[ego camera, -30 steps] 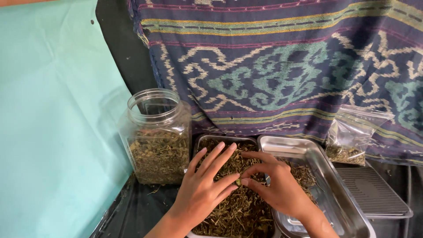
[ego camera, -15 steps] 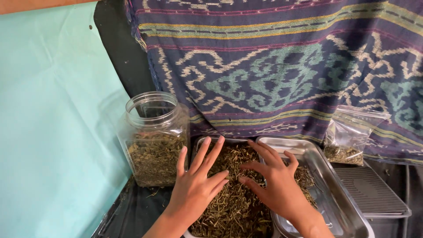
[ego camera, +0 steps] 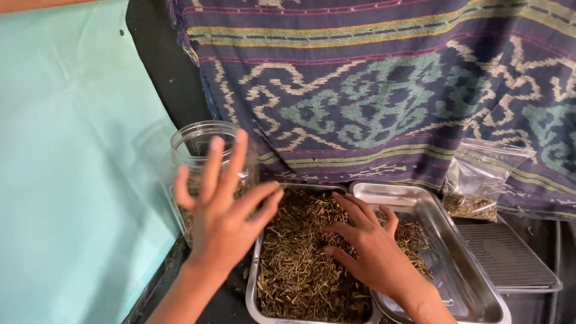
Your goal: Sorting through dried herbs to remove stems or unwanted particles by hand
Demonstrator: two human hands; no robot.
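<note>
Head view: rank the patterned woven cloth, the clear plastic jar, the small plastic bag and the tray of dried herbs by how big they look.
1. Patterned woven cloth, largest by far.
2. Tray of dried herbs.
3. Clear plastic jar, partly hidden by the left hand, so unsure against the tray.
4. Small plastic bag.

Olive-brown dried herbs (ego camera: 300, 264) in silver tray (ego camera: 255, 288); purple-teal woven patterned cloth (ego camera: 384, 90); plain turquoise sheet (ego camera: 66, 180); clear jar (ego camera: 192, 144).

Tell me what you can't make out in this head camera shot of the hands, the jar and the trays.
- Left hand: blurred by motion; it covers much of the clear jar, so the fill level is unclear.
- Right hand: its palm hides whatever it touches in the dried herbs.
- Both trays: front edges cut off by the frame bottom.
</note>
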